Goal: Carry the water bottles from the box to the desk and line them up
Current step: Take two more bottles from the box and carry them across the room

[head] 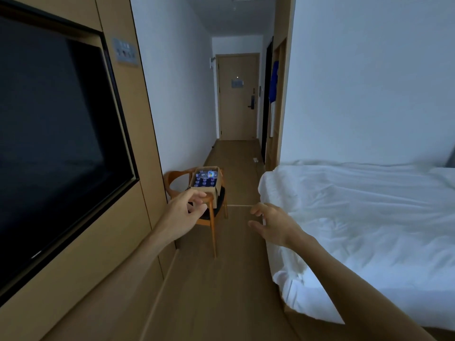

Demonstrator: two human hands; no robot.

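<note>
An open cardboard box (213, 193) stands on a wooden chair (211, 217) against the left wall, some way ahead. Several water bottles (205, 179) with blue caps fill it, and one lies across the top. My left hand (183, 212) is stretched forward with loosely curled fingers and holds nothing; it overlaps the box's near corner in view but is still short of it. My right hand (270, 223) reaches forward over the floor, fingers spread and relaxed, empty. No desk is in view.
A large dark TV (54, 143) is set into the wood-panelled left wall. A bed (364, 230) with white bedding fills the right side. A strip of wooden floor (221, 291) runs between them to a closed door (237, 97) at the far end.
</note>
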